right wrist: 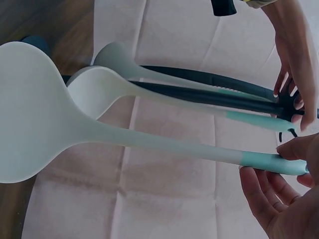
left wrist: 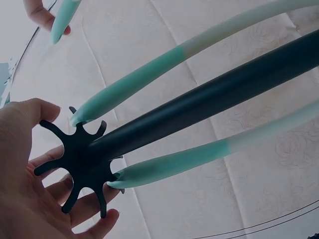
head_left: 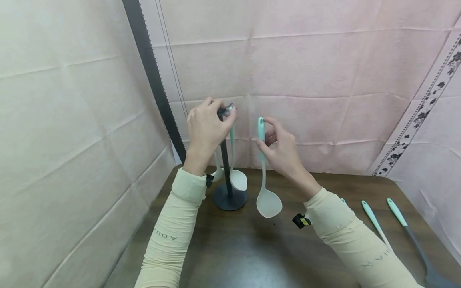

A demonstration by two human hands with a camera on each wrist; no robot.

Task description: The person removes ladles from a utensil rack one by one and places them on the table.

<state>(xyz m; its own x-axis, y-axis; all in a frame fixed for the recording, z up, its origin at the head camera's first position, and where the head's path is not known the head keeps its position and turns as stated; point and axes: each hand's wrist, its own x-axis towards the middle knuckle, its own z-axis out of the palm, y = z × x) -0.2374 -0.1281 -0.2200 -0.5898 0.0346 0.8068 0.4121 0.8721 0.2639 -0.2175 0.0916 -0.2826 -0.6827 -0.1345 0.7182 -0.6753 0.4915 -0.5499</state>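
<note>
Near the top of a black utensil stand (head_left: 230, 199), my left hand (head_left: 208, 127) grips its hooked crown (left wrist: 82, 159), thumb and fingers around the hooks. Two pale utensils with mint handles hang there: a ladle (head_left: 238, 180) in front and a second utensil (head_left: 217, 173) partly behind the pole. To the right, my right hand (head_left: 282, 149) pinches the mint handle of a wide, pale cooking spoon (head_left: 269, 204) between thumb and fingers. The spoon hangs upright, head down, above the table and apart from the stand. In the right wrist view its broad head (right wrist: 30, 114) is closest to the camera.
A brown wooden table (head_left: 230, 248) lies below. On its right side lie a mint-handled utensil (head_left: 374, 220), a dark-headed one (head_left: 414, 236) and the tip of another, partly hidden by my right sleeve. Pale cloth (head_left: 306, 72) hangs behind and on the left.
</note>
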